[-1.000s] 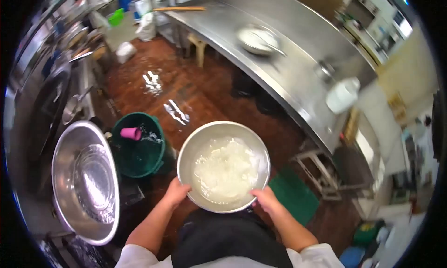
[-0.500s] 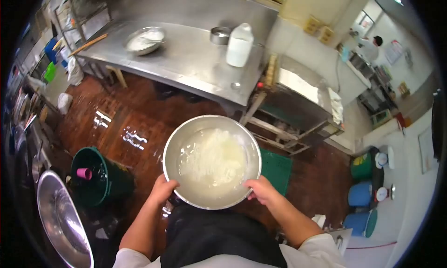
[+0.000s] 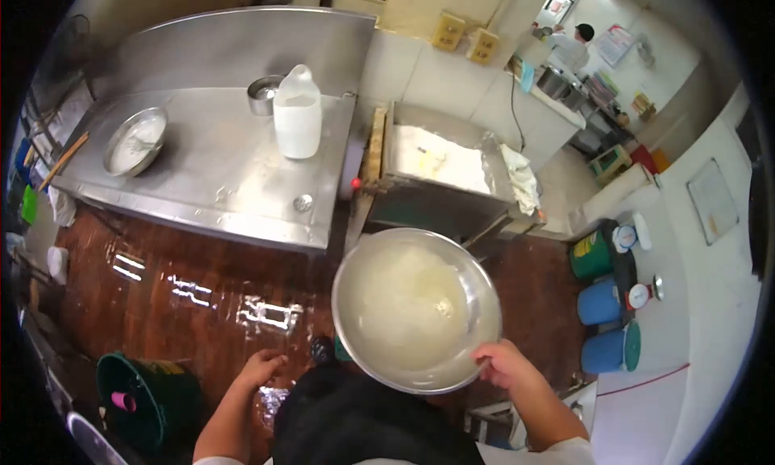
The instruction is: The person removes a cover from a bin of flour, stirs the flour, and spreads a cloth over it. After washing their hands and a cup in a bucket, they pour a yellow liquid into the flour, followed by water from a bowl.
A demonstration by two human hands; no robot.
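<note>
A large metal bowl is held out in front of my body, a little right of centre. Cloudy, off-white liquid fills much of it; I cannot make out what lies beneath the surface. My right hand grips the bowl's lower right rim, thumb on the inside. Off the bowl, my left hand hangs to its left with nothing in it, fingers extended. A black apron covers my front, just below the bowl.
On the steel table stand a whisk bowl, a metal pot and a white jug. A flour-dusted bin adjoins it. A green bucket stands left, blue barrels right. A person works far back.
My left hand has let go of the rim and moved down-left. The bowl has shifted right in view, still in my right hand. Its pale mound now looks blurred and flatter. The view has turned right.
</note>
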